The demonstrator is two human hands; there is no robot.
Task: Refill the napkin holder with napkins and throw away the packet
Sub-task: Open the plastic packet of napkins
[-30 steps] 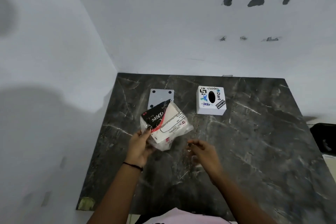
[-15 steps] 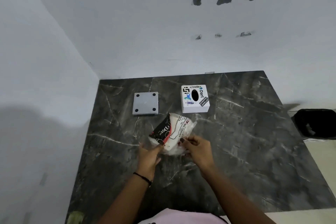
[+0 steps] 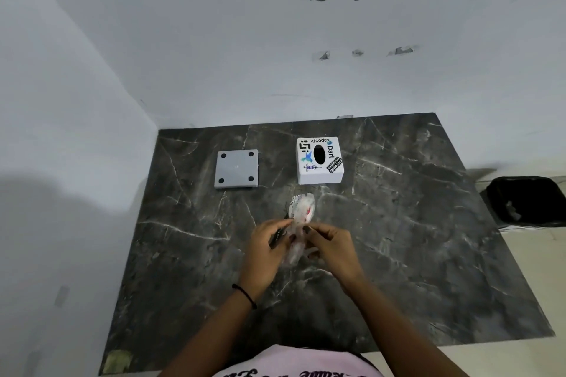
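Observation:
A clear plastic napkin packet (image 3: 300,211) with red and black print is held edge-on above the middle of the dark marble table (image 3: 398,254). My left hand (image 3: 266,251) grips its left side and my right hand (image 3: 332,246) pinches its right side, fingertips almost meeting. The packet is blurred, so its contents cannot be made out. The white square napkin holder (image 3: 320,160), covered in stickers with a dark oval slot on top, stands farther back. Its grey base plate (image 3: 236,169) with black corner pads lies flat to the left.
A black bin (image 3: 526,201) lined with a black bag stands on the floor beyond the table's right edge. White walls close off the back and left sides of the table. My pink shirt shows at the bottom edge.
The packet has turned from flat-facing to edge-on and come nearer to me. My right hand has joined my left on it. The camera has swung so the bin is now in view.

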